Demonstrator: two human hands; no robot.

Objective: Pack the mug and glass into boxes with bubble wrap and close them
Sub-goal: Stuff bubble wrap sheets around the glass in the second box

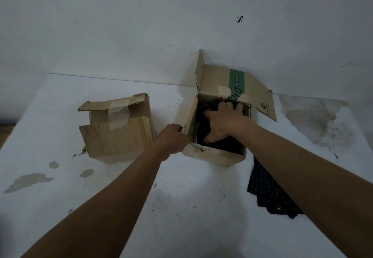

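Observation:
An open cardboard box (214, 154) with a green printed band on its back flap stands at centre right. Inside it lies a bundle of black bubble wrap (203, 112); whatever it wraps is hidden. My right hand (224, 122) reaches into the box with fingers spread and curled over the bundle. My left hand (173, 138) grips the box's left side flap at its near corner. A second cardboard box (119, 136), its flaps folded shut and taped, sits to the left. No mug or glass shows.
A loose sheet of black bubble wrap (268, 193) lies on the white table (181, 207) under my right forearm. The table has stains at the left and a worn patch at the far right. A white wall rises right behind the boxes.

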